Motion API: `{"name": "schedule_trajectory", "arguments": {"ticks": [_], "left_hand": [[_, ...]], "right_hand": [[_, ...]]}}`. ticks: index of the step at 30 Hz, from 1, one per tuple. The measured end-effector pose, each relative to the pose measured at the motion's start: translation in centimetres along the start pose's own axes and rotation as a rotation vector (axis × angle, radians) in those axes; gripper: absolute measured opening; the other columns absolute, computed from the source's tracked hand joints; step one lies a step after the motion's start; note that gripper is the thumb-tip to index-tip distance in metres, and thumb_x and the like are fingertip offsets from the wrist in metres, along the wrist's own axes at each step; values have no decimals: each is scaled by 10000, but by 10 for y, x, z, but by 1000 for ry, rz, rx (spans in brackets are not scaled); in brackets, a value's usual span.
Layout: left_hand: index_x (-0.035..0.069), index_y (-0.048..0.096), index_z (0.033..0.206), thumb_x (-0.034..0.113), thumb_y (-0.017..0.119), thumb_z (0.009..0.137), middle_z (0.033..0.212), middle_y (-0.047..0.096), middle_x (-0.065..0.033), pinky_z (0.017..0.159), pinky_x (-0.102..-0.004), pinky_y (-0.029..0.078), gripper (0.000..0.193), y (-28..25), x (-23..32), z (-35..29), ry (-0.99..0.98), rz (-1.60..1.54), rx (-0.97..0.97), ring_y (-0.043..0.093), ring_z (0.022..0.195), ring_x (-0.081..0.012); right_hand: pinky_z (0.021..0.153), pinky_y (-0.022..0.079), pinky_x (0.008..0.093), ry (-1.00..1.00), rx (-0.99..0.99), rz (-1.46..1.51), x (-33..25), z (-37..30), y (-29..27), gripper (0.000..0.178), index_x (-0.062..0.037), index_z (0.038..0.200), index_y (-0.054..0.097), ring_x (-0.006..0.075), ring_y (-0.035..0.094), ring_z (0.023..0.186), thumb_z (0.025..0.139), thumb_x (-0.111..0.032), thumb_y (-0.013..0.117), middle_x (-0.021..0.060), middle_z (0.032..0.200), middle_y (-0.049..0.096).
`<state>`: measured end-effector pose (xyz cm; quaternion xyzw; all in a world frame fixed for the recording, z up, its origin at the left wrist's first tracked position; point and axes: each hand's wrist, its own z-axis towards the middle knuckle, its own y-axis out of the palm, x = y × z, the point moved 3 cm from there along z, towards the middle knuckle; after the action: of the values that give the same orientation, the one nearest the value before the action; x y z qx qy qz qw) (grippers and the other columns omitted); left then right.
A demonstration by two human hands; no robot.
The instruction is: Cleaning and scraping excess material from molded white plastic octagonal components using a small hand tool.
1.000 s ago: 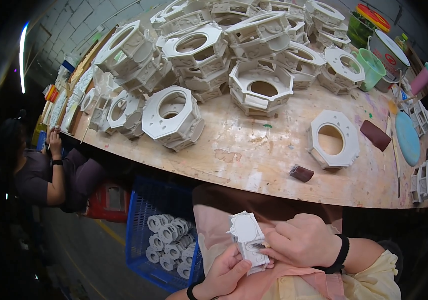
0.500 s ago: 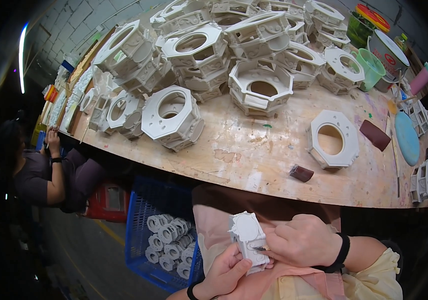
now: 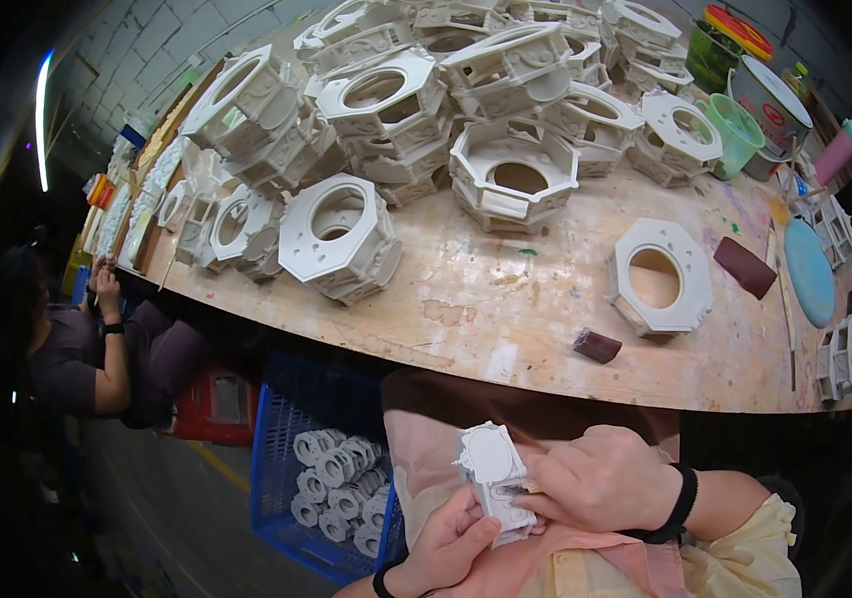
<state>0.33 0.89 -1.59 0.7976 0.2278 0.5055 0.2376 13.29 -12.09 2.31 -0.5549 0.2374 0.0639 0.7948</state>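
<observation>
Over my lap, a small white moulded casting (image 3: 492,454) with raised scrollwork and a round disc on one face is tilted upward. My left hand (image 3: 449,540) grips its lower left side, with the thumb across the front. From the right, my right hand (image 3: 600,483) is closed in a pinch against the scrollwork. Whatever its fingertips hold is mostly hidden, apart from a thin dark sliver against the casting.
Octagonal white castings (image 3: 378,90) pile up at the table's back. A single white octagonal ring (image 3: 625,289), maroon sandpaper pieces (image 3: 745,267) and a blue oval (image 3: 810,274) lie nearer. Smaller castings fill a blue crate (image 3: 265,468) below. Another person (image 3: 77,349) sits at left.
The view has shifted very slightly. My right fingertips have moved a little over the casting's face, and the dark sliver shows less; my left hand keeps its grip.
</observation>
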Motion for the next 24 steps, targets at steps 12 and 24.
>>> {"name": "schedule_trajectory", "arguments": {"ticks": [12, 24], "left_hand": [[-55, 198, 1376, 69, 379, 944, 1304, 449, -244, 1072, -409, 319, 484, -6, -5, 0, -6, -202, -114, 469, 1221, -314], [-53, 203, 1366, 129, 436, 931, 1304, 433, -249, 1034, -468, 350, 526, -8, -6, -3, 10, -180, 6, 497, 1169, -367]], "right_hand": [[444, 469, 254, -32, 115, 161, -1, -1, -9, 234, -118, 981, 653, 173, 584, 561, 750, -140, 631, 23, 830, 599], [486, 488, 262, 12, -2, 344, -1, -8, -11, 214, -146, 920, 657, 179, 616, 663, 712, -111, 691, 8, 839, 601]]}}
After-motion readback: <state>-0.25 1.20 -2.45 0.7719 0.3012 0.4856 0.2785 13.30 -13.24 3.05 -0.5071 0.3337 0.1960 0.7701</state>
